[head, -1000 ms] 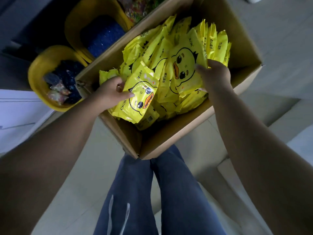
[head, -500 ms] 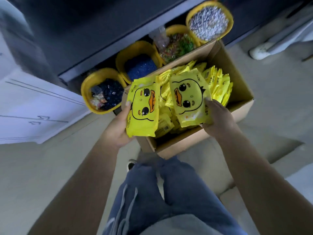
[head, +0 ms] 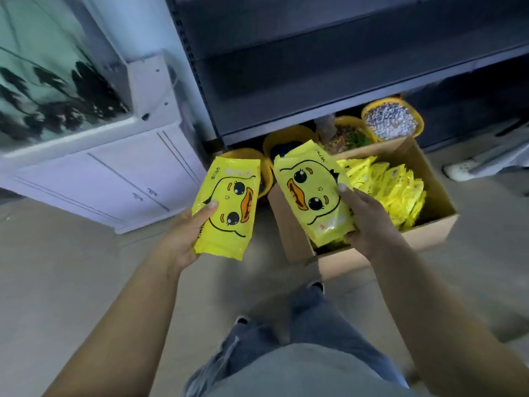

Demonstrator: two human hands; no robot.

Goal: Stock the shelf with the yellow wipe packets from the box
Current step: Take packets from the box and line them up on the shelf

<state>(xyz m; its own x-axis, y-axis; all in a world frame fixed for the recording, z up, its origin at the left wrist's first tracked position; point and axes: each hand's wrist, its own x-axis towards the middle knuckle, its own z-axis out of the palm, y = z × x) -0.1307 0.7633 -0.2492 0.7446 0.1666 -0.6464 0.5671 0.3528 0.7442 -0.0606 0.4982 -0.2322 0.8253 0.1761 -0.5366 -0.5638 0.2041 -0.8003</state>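
Duck-face print on both glossy yellow packets: left hand (head: 186, 236) grips one (head: 227, 207), right hand (head: 369, 222) grips another (head: 313, 193); cardboard box (head: 432, 233) at 3 o'clock.

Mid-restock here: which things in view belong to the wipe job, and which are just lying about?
Part of the job:
- left hand gripping one yellow packet
- right hand gripping another packet
- cardboard box with remaining packets
- dark shelf

Lying about:
- yellow bowls under the shelf
- white cabinet

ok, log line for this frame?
left hand: holds packet | right hand: holds packet | box: part full | shelf: bare
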